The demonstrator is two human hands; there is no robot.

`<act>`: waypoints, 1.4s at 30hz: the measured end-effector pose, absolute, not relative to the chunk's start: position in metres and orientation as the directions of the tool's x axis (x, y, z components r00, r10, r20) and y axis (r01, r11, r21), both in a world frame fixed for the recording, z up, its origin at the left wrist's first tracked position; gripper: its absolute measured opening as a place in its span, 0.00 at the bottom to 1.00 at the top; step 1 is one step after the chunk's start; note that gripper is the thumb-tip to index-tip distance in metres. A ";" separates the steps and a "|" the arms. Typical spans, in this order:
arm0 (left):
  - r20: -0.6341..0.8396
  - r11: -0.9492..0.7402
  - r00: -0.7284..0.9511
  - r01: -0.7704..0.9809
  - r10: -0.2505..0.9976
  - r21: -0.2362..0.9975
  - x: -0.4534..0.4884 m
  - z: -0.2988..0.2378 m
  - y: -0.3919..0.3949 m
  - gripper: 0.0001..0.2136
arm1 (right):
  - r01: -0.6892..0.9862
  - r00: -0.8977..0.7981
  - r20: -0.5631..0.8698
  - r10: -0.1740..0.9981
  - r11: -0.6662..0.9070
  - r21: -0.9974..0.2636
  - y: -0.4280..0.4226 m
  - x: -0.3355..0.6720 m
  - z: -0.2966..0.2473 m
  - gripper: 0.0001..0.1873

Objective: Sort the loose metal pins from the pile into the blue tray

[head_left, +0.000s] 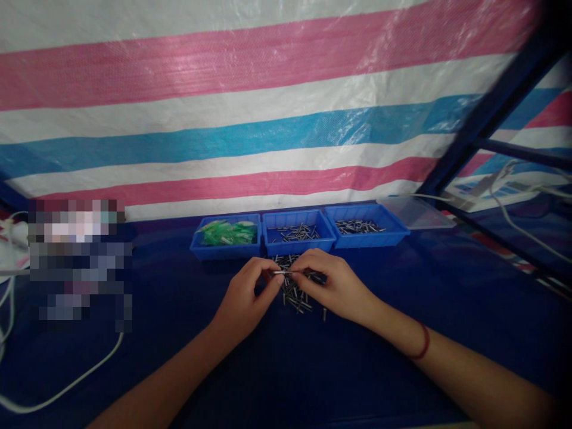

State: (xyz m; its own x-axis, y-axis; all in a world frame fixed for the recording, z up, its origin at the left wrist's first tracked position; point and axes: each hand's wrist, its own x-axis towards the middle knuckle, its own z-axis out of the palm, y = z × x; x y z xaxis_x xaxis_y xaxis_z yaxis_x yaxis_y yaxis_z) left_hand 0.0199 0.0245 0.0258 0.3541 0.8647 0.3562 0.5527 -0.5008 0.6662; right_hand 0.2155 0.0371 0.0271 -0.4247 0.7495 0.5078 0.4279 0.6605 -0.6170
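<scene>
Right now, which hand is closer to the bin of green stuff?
Left. The left hand is in front of that bin, by its right corner; the right hand is farther off to the right.

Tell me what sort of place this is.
Probably a makeshift small-parts workstation: three blue bins stand in a row, small metal pieces lie heaped in front of them, and a striped plastic sheet hangs behind.

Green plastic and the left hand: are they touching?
Apart. The head view shows the green plastic inside a blue bin, whose front wall stands between it and the left hand.
</scene>
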 end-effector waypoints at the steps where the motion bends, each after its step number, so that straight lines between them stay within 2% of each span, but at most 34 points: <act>1: 0.352 -0.501 0.358 0.561 0.865 0.660 0.019 0.026 0.025 0.06 | 0.455 -0.417 0.534 0.735 0.678 -0.578 0.039 0.220 0.030 0.06; 5: 0.330 -0.536 0.425 0.609 0.843 0.585 0.012 0.024 0.029 0.10 | 0.688 -0.368 0.625 0.688 0.654 -0.314 0.057 0.254 0.044 0.07; 9: 0.301 -0.583 0.500 0.676 0.812 0.450 0.004 0.022 0.035 0.11 | 0.913 -0.254 0.636 0.729 0.397 -0.092 0.080 0.299 0.048 0.08; 12: 0.265 -0.598 0.536 0.711 0.801 0.371 0.002 0.020 0.036 0.12 | 0.978 -0.169 0.615 0.770 0.211 0.005 0.092 0.321 0.040 0.11; 14: 0.233 -0.607 0.561 0.725 0.794 0.325 0.002 0.018 0.036 0.12 | 0.987 -0.153 0.571 0.807 0.156 0.044 0.097 0.326 0.034 0.13; 18: 0.185 -0.613 0.585 0.742 0.790 0.271 0.003 0.016 0.036 0.11 | 0.990 -0.130 0.546 0.828 0.141 0.021 0.097 0.320 0.030 0.16; 21: 0.161 -0.613 0.594 0.740 0.789 0.276 0.003 0.017 0.038 0.09 | 0.979 -0.147 0.573 0.807 0.202 -0.034 0.091 0.308 0.035 0.15; 32: 0.174 -0.623 0.599 0.734 0.782 0.273 0.004 0.021 0.036 0.08 | 0.765 -0.477 0.529 0.702 0.628 -0.144 0.057 0.246 0.033 0.12; 36: 0.173 -0.634 0.611 0.724 0.772 0.272 0.004 0.020 0.035 0.07 | 0.690 -0.570 0.453 0.685 0.699 -0.189 0.049 0.230 0.027 0.11; 42: 0.164 -0.617 0.601 0.709 0.782 0.342 0.003 0.018 0.036 0.07 | 0.622 -0.647 0.385 0.659 0.747 -0.233 0.044 0.220 0.022 0.10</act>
